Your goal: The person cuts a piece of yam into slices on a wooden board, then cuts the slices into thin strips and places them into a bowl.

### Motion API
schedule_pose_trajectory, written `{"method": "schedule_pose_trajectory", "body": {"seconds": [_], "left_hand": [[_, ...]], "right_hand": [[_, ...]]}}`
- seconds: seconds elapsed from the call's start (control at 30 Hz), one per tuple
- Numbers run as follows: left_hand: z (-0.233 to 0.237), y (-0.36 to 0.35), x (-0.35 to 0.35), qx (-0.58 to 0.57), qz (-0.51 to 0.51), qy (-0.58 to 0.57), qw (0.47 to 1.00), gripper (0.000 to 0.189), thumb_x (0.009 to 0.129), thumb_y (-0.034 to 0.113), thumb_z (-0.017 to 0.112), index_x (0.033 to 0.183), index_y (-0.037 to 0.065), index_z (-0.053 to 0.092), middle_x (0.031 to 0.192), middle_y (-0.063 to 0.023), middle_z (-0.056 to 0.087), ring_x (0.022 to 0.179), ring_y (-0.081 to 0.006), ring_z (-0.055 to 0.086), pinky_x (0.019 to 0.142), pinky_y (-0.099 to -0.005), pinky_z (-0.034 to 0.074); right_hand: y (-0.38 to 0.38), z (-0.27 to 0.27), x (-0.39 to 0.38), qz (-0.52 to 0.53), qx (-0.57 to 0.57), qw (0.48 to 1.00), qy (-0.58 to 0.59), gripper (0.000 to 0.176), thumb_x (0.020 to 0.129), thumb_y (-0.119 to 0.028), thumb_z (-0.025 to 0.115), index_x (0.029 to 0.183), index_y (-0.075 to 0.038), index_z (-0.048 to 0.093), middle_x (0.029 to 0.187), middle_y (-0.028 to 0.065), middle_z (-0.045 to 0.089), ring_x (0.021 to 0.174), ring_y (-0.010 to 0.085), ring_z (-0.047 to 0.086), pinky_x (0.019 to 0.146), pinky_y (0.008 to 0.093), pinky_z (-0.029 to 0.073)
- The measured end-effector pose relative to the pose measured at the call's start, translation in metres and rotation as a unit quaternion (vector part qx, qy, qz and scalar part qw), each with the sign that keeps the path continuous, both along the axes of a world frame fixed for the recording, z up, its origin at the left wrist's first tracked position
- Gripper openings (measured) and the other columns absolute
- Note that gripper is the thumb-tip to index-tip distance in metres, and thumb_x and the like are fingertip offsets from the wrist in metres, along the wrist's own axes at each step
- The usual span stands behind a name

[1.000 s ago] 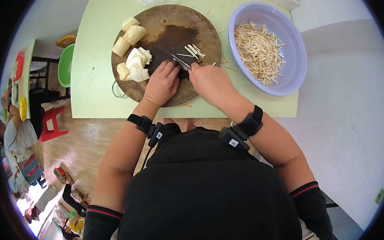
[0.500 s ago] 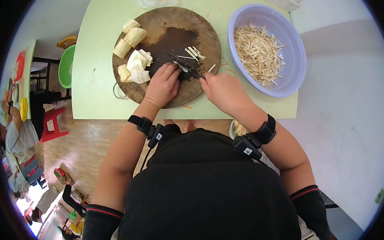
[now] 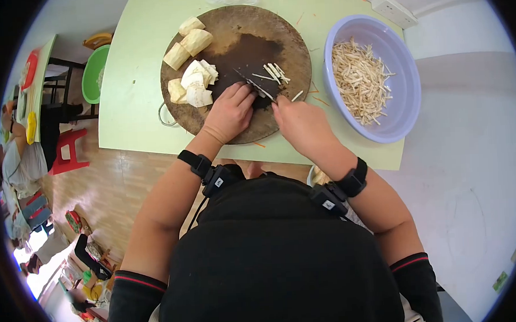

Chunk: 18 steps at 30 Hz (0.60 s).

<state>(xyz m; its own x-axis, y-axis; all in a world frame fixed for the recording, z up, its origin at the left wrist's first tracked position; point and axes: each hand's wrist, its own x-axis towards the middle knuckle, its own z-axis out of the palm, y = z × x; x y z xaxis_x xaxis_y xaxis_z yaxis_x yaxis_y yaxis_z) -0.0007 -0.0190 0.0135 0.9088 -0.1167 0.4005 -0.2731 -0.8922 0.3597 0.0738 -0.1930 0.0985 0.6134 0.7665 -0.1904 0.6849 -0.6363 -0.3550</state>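
My left hand (image 3: 231,112) rests on the round wooden chopping board (image 3: 294,41), its fingers curled down beside the blade; whatever lies under them is hidden. My right hand (image 3: 304,123) is closed round the handle of a knife (image 3: 256,86), whose dark blade slants up and left past my left fingertips. Thin pale vegetable sticks (image 3: 276,73) lie just beyond the blade, to its right. Flat pale slices (image 3: 197,83) are piled left of my left hand, with thick peeled chunks (image 3: 197,41) behind them.
A purple basin (image 3: 411,85) holding many cut sticks (image 3: 361,79) stands right of the board on the pale green table (image 3: 133,63). A power strip (image 3: 394,10) sits at the far right corner. Leftward are a green basin (image 3: 94,73), a red stool (image 3: 69,153) and other people.
The view has turned slightly, so board and basin sit further right in the picture. The knife blade has tilted and shows a lighter face. Both hands keep their places on the board.
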Motion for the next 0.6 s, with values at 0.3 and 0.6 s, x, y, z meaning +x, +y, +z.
{"method": "schedule_pose_trajectory", "body": {"seconds": [0.3, 0.6], "left_hand": [[-0.001, 0.000, 0.001, -0.014, -0.009, 0.002, 1.000, 0.039, 0.066, 0.002, 0.067, 0.104, -0.001, 0.062, 0.109, -0.0131, 0.058, 0.107, -0.0303, 0.056, 0.093, -0.0377, 0.048], [-0.003, 0.000, 0.001, -0.021, -0.010, -0.015, 1.000, 0.042, 0.065, -0.003, 0.064, 0.106, -0.001, 0.061, 0.109, -0.0148, 0.058, 0.104, -0.0338, 0.056, 0.091, -0.0387, 0.049]], "right_hand": [[-0.007, 0.007, 0.018, -0.084, 0.048, 0.993, 0.065, 0.031, 0.096, -0.025, 0.049, 0.085, 0.001, 0.060, 0.069, 0.0219, 0.063, 0.068, 0.0408, 0.063, 0.061, 0.0492, 0.051], [-0.013, 0.013, 0.004, -0.014, 0.004, 0.999, 0.038, 0.028, 0.095, -0.022, 0.049, 0.085, 0.001, 0.060, 0.067, 0.0207, 0.063, 0.066, 0.0386, 0.065, 0.059, 0.0488, 0.051]]}}
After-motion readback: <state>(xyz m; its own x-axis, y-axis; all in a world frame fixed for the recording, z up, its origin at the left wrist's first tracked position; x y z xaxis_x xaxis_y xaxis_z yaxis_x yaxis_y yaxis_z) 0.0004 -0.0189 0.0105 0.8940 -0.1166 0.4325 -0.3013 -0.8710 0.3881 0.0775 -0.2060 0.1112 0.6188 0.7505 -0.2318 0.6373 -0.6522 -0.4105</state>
